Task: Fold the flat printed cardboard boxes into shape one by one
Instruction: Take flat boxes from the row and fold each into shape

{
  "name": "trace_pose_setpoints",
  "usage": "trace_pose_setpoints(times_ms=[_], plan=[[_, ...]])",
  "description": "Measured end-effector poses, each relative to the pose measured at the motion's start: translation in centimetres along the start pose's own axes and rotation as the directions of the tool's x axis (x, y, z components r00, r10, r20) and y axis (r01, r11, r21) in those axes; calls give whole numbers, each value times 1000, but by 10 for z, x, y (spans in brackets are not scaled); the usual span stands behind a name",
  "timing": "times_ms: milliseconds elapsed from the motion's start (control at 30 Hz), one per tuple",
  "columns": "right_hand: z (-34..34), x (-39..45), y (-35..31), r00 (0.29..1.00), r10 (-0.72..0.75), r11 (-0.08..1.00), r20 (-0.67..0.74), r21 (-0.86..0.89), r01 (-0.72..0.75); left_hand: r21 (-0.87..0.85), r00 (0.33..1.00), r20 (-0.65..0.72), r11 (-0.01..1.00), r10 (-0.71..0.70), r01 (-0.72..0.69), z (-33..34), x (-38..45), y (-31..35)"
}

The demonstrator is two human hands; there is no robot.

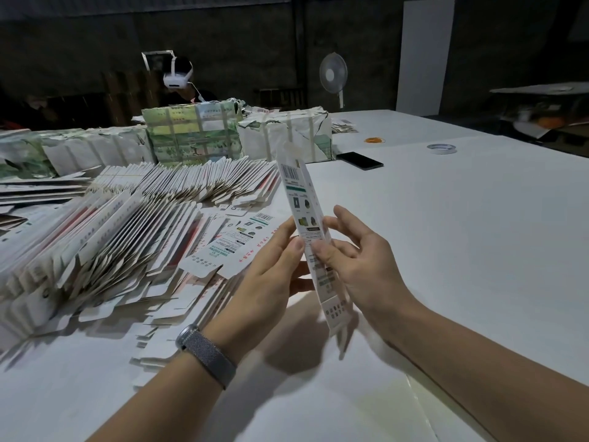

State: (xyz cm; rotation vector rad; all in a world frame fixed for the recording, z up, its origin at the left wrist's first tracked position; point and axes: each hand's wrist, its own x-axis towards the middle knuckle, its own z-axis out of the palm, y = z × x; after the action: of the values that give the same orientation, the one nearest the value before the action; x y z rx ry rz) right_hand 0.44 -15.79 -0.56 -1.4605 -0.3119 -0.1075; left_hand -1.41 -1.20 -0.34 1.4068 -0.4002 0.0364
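- We hold one long printed box (302, 218) upright above the bench (462, 234), centre of view, its barcode end tipped toward 12 o'clock.
- Left hand (271, 269) pinches its left edge between thumb and fingertips; right hand (360, 263) grips the right edge, thumb on the printed face, outer fingers loosely spread.
- It looks partly opened into a sleeve; end flaps not yet tucked, we judge.
- Risk: squeezing off the score lines could crease a panel; the thin card could slip or buckle at mid-length.
- Risk: the leaning stack of flat boxes (121, 237) at 9 o'clock could slide if nudged.
- Bench is white and matte. Wrapped bundles (191, 135) at 11 o'clock; phone (360, 161), tape roll (442, 148) at 1 o'clock.
- Room is dim; a fan (333, 73) and another person (181, 79) stand beyond.
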Motion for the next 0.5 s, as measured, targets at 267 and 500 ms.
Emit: trace_pose_setpoints(times_ms=[267,500], plan=[[0,-3,1,999,-26,1000,47,1,26,36,997,-74,999,17,-14,-8,0,-3],[-7,6,-2,999,-34,996,15,83,33,138,990,-134,990,42,-23,-6,2,-2]])
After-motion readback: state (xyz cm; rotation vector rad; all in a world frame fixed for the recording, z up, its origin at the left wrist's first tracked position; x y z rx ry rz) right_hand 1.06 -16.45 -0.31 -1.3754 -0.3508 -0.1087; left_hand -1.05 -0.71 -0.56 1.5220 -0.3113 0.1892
